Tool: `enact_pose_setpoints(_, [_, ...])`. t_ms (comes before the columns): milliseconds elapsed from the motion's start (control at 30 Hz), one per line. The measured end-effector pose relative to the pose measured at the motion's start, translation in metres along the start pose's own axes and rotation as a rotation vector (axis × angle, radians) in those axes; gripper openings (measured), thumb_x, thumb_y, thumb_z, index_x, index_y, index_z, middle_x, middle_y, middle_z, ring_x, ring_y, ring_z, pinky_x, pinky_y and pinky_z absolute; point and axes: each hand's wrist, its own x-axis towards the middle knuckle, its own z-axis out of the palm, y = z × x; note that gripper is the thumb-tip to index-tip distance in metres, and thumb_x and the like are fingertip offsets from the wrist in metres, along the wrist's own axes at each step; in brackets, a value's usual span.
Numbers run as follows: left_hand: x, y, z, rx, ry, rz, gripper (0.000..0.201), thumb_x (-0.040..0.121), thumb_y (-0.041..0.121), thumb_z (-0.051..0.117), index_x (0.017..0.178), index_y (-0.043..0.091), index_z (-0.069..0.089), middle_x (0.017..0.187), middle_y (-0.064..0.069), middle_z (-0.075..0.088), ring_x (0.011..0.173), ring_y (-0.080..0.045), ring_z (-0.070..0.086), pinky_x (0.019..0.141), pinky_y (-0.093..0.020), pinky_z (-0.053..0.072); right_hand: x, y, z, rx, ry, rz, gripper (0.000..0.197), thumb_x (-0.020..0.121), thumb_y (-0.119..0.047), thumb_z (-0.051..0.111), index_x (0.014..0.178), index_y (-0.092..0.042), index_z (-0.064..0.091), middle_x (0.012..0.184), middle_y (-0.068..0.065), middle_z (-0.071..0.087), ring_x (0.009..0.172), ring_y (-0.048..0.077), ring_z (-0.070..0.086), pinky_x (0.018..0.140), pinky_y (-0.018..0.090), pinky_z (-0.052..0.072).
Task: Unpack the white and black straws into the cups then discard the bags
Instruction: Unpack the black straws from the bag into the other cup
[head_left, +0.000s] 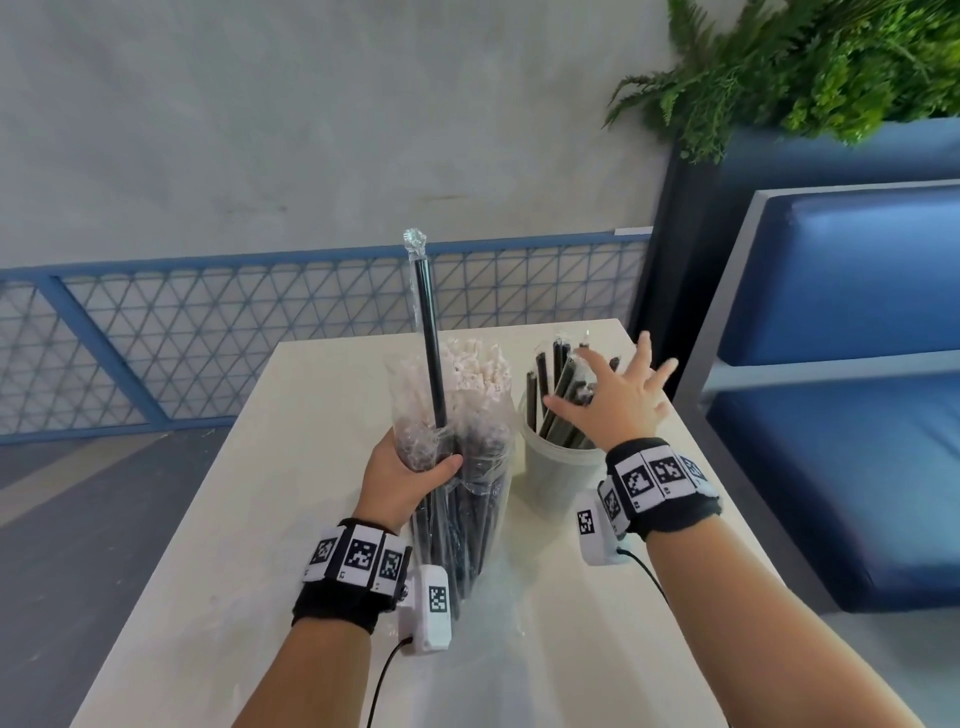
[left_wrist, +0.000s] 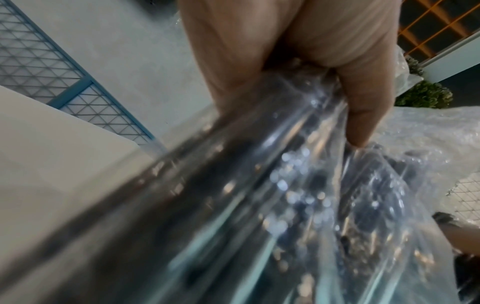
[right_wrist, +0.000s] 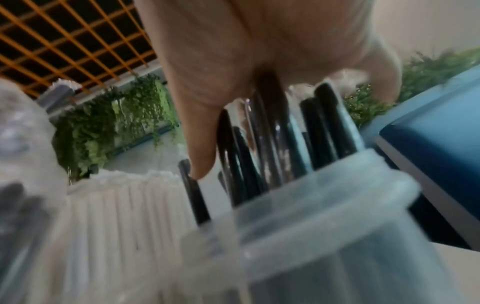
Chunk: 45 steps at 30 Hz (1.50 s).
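Note:
My left hand (head_left: 410, 478) grips a clear plastic bag (head_left: 467, 519) of black straws, held upright on the table (head_left: 322, 415). One wrapped black straw (head_left: 430, 332) sticks far up out of the bag. In the left wrist view my fingers (left_wrist: 358, 115) curl around the crinkled bag (left_wrist: 285, 185). A translucent cup (head_left: 558, 475) stands to the right and holds several black straws (head_left: 550, 384). My right hand (head_left: 613, 395) hovers over those straws with fingers spread, touching their tops. Behind the bag stand white straws (head_left: 478, 369); their cup is hidden. The right wrist view shows the cup (right_wrist: 337, 236), black straws (right_wrist: 262, 144) and white straws (right_wrist: 124, 205).
A blue padded bench (head_left: 852, 395) stands close on the right of the table. A blue mesh railing (head_left: 208, 332) runs behind it, and green plants (head_left: 779, 67) hang at the upper right. The near part of the tabletop is bare.

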Motion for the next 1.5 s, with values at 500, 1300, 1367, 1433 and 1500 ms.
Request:
enact_pose_setpoints(500, [-0.008, 0.004, -0.006, -0.044, -0.048, 0.035, 0.038, 0.066, 0.003, 0.080, 0.092, 0.020, 0.059, 0.090, -0.001, 0.069, 0.085, -0.010, 0.068, 0.080, -0.024, 0.052, -0.066, -0.063, -0.024, 0.620, 0.122, -0.620, 0.014, 0.086, -0.011, 0.062, 0.100, -0.011, 0.064, 0.094, 0.000, 0.068, 0.065, 0.004, 0.055, 0.068, 0.014, 0.049])
enact_pose_setpoints(1300, [-0.013, 0.077, -0.015, -0.006, 0.044, 0.309, 0.040, 0.070, 0.024, 0.076, 0.105, 0.015, 0.059, 0.101, 0.006, 0.067, 0.099, -0.005, 0.061, 0.091, -0.020, 0.044, -0.050, -0.097, -0.017, 0.717, 0.056, -0.517, 0.013, 0.086, -0.015, 0.064, 0.098, -0.013, 0.066, 0.096, 0.001, 0.068, 0.075, 0.005, 0.059, 0.069, 0.006, 0.045])
enact_pose_setpoints(1367, [-0.009, 0.086, -0.015, 0.137, 0.099, 0.391, 0.028, 0.071, 0.019, 0.075, 0.096, 0.014, 0.062, 0.089, 0.007, 0.069, 0.092, -0.005, 0.064, 0.088, -0.015, 0.045, -0.051, -0.098, -0.017, 0.716, 0.073, -0.532, 0.012, 0.085, -0.014, 0.065, 0.097, -0.013, 0.066, 0.097, 0.003, 0.067, 0.076, 0.007, 0.059, 0.069, 0.005, 0.045])
enact_pose_setpoints(1433, [-0.006, 0.090, -0.015, 0.246, 0.145, 0.421, 0.016, 0.073, 0.015, 0.075, 0.085, 0.014, 0.065, 0.080, 0.008, 0.069, 0.083, -0.001, 0.064, 0.083, -0.007, 0.042, -0.052, -0.099, -0.018, 0.722, 0.073, -0.536, 0.011, 0.084, -0.014, 0.066, 0.095, -0.014, 0.066, 0.097, 0.002, 0.066, 0.074, 0.005, 0.058, 0.069, 0.005, 0.045])
enact_pose_setpoints(1500, [-0.003, 0.092, -0.015, 0.276, 0.178, 0.415, 0.008, 0.074, 0.013, 0.074, 0.076, 0.015, 0.066, 0.072, 0.010, 0.068, 0.076, 0.000, 0.062, 0.078, -0.004, 0.039, -0.052, -0.099, -0.019, 0.735, 0.064, -0.530, 0.010, 0.085, -0.015, 0.065, 0.094, -0.016, 0.066, 0.097, 0.002, 0.066, 0.073, 0.004, 0.059, 0.068, 0.005, 0.046])
